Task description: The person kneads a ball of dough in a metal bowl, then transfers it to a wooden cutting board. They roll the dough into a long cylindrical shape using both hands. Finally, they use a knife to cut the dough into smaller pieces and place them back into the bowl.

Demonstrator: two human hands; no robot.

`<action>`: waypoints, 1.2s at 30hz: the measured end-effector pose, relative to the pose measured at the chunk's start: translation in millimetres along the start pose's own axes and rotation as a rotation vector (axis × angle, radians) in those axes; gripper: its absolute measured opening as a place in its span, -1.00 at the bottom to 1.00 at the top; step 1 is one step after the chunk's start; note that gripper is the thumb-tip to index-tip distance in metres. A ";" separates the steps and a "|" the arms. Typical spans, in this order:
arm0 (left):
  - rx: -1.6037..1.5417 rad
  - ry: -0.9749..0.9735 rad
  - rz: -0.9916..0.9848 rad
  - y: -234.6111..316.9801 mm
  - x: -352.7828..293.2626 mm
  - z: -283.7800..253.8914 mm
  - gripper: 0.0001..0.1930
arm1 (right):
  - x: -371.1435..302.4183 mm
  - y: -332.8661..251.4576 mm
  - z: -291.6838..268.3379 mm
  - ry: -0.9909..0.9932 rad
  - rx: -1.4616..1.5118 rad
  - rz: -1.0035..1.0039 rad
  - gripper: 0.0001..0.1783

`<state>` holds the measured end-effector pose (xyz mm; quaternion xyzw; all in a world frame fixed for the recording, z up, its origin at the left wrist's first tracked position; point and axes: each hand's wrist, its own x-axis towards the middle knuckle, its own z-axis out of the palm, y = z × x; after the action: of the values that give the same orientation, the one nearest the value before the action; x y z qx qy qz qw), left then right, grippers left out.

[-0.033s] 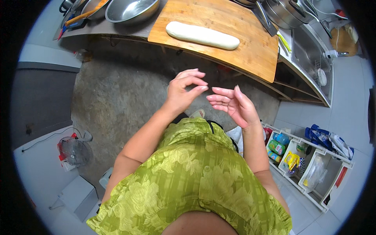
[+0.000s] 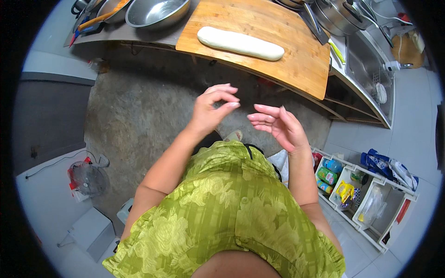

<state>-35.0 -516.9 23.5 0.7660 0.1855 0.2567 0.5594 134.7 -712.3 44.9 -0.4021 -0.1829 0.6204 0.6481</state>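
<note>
A long smooth log of white dough (image 2: 240,43) lies on the wooden board (image 2: 296,65) at the counter's front. Both hands are in the air in front of me, short of the board's near edge. My left hand (image 2: 209,109) is empty; its fingers curve loosely, with the thumb apart from them. Facing it across a small gap, my right hand (image 2: 282,127) is empty too, palm turned inward and thumb raised. Neither hand touches the dough. A cleaver (image 2: 315,25) rests at the board's right rear edge, and a knife with a yellow-green handle (image 2: 336,51) lies beside it.
A steel bowl (image 2: 155,13) stands left of the board. Steel pots (image 2: 331,16) and a sink (image 2: 366,60) are on the right. Behind me to the right is a white rack (image 2: 352,204) with bottles; a fan (image 2: 88,178) stands at the left.
My left hand has shifted slightly to the left, and the gap between my two hands has widened a little. The dough log has stayed in its place on the board.
</note>
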 end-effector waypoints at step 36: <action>0.785 -0.400 0.208 -69.3 184.4 -57.0 -0.20 | 181.9 -43.3 -59.0 0.702 -1.719 -0.208 -0.03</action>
<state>78.3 -347.0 5.6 0.9692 0.0790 0.0686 0.2227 236.3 -552.6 -6.3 -0.8895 -0.4079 0.0538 0.1988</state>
